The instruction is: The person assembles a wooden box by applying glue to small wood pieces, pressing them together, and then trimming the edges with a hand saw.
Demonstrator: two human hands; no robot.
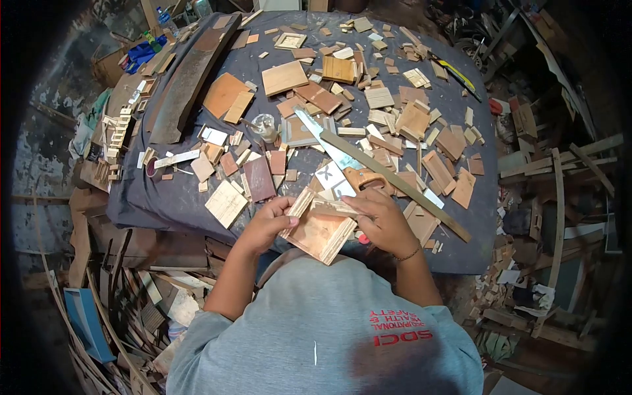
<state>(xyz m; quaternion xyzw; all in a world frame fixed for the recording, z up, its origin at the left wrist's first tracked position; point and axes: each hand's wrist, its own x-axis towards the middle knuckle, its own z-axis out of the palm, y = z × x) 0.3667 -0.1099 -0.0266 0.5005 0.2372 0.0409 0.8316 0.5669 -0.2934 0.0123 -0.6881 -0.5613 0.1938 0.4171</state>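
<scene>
A small open wooden box [318,236] with layered, pale side edges is held tilted in front of my chest. My left hand [271,222] is closed round its left side, the thumb on the side strip. At the far right corner, my right hand [376,220] grips the box where a pale wood strip [332,207] runs across its far end. Just beyond my right hand lies a handsaw [367,178] with an orange-brown handle. A long wood batten [401,189] crosses over its blade. White pieces with dark marks [328,175] lie beside the saw.
Wood offcuts [284,78] cover much of the dark cloth-covered table [197,227]. A clear container [264,128] stands near the middle. Dark planks [197,79] lie at left, a yellow-and-black tool [459,78] at far right. Scrap wood [556,217] is piled beside the table.
</scene>
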